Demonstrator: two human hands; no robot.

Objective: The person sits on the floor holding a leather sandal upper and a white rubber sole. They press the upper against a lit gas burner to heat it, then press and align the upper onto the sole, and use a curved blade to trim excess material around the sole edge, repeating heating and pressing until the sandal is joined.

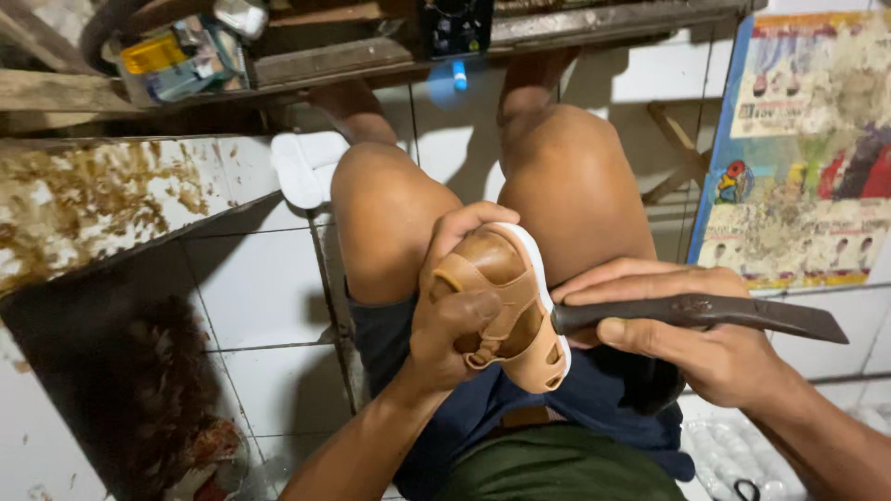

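My left hand (pixel 452 306) grips a small tan sandal (pixel 510 311) with a white sole, held over my lap between my bare knees. Its straps face me and its sole edge faces right. My right hand (pixel 687 325) holds a long dark metal tool (pixel 705 314) lying flat, its tip touching the white sole edge of the sandal. The tool's other end sticks out to the right past my hand.
A white sole piece (pixel 306 167) lies on the tiled floor by my left knee. A glue-stained board (pixel 102 199) sits at left, a dark stained patch (pixel 139 399) below it. A worn printed poster (pixel 807 148) leans at right. A cluttered wooden shelf (pixel 371 46) runs along the top.
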